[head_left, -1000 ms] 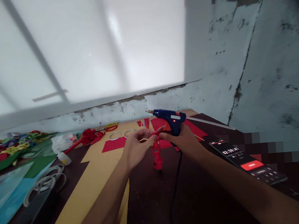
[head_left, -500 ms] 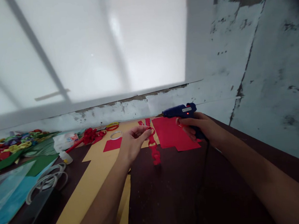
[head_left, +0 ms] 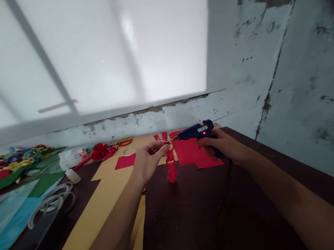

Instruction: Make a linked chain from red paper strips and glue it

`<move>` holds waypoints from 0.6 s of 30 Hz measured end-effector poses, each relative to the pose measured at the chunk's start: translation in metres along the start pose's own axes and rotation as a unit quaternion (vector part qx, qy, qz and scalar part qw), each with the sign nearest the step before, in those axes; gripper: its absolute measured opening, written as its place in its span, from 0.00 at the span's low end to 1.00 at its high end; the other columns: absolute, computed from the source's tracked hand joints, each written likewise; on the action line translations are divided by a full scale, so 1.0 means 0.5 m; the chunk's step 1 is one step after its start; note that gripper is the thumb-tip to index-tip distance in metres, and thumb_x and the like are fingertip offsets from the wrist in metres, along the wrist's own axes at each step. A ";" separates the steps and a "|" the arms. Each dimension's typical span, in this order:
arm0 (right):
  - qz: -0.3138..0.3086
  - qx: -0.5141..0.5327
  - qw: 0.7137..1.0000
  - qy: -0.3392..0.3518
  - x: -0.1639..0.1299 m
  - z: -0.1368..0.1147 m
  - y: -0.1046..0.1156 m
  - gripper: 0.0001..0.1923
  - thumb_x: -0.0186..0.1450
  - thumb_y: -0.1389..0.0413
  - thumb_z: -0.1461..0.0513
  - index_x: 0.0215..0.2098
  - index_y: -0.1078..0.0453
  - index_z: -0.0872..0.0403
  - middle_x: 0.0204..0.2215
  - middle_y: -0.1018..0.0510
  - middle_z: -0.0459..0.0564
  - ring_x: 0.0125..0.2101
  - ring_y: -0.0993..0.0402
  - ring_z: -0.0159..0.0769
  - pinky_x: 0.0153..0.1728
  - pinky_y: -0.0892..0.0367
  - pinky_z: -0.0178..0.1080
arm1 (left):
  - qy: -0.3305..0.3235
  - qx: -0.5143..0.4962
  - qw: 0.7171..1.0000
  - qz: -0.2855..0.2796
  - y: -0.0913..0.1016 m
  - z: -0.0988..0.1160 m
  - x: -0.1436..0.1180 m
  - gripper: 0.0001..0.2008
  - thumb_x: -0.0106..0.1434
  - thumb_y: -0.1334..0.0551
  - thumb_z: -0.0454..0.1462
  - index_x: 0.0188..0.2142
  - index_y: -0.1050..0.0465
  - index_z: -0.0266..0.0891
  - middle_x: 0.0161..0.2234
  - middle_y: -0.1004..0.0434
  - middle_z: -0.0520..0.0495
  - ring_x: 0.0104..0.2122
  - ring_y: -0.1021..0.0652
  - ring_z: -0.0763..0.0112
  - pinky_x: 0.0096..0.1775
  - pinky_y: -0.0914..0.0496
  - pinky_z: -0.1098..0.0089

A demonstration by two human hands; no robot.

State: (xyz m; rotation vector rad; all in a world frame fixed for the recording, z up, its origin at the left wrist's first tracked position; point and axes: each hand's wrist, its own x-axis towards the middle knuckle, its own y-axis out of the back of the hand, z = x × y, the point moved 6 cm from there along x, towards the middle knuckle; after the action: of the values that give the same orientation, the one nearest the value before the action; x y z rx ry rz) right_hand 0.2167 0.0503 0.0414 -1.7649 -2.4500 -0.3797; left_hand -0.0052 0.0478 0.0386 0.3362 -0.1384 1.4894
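My left hand [head_left: 149, 159] pinches the top of a short red paper chain [head_left: 170, 166] that hangs down over the dark table [head_left: 192, 223]. My right hand [head_left: 220, 145] grips a blue hot glue gun [head_left: 196, 131] with a red light lit on its side. The gun's brass nozzle points left and sits right at the top link of the chain, by my left fingertips. A black cord runs from the gun down along my right forearm.
Red paper sheets [head_left: 192, 152] lie behind the chain on yellow card [head_left: 103, 199]. At the left are a red paper flower [head_left: 101, 150], tape rings [head_left: 129, 150], a small white bottle [head_left: 72, 175], white coils [head_left: 50, 205] and a pile of coloured paper loops [head_left: 16, 163]. A wall rises right behind.
My right hand first swung the glue gun away to the right, then brought it back left so the nozzle meets the chain's top. My left hand kept holding the chain.
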 end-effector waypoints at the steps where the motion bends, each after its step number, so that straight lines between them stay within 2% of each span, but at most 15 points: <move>1: 0.001 -0.002 1.000 0.002 0.000 0.000 0.000 0.12 0.60 0.40 0.57 0.23 0.29 0.56 0.11 0.36 0.40 0.11 0.38 0.28 0.13 0.41 0.32 | -0.002 0.001 1.000 0.000 0.000 0.001 0.000 0.15 0.55 0.30 0.45 0.37 0.20 0.37 0.34 0.18 0.45 0.33 0.22 0.68 0.39 0.29 0.68; 18: -0.004 -0.029 1.000 0.006 0.003 0.009 0.001 0.13 0.61 0.41 0.57 0.23 0.30 0.56 0.11 0.35 0.40 0.12 0.37 0.28 0.14 0.39 0.32 | -0.014 0.015 1.000 -0.004 -0.003 0.006 0.000 0.14 0.56 0.30 0.44 0.37 0.20 0.38 0.34 0.18 0.45 0.33 0.22 0.68 0.38 0.30 0.69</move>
State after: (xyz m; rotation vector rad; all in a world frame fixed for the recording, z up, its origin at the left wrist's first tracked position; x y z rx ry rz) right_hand 0.2172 0.0530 0.0374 -1.7710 -2.4621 -0.4655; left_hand -0.0034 0.0467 0.0410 0.3825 -0.1369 1.4809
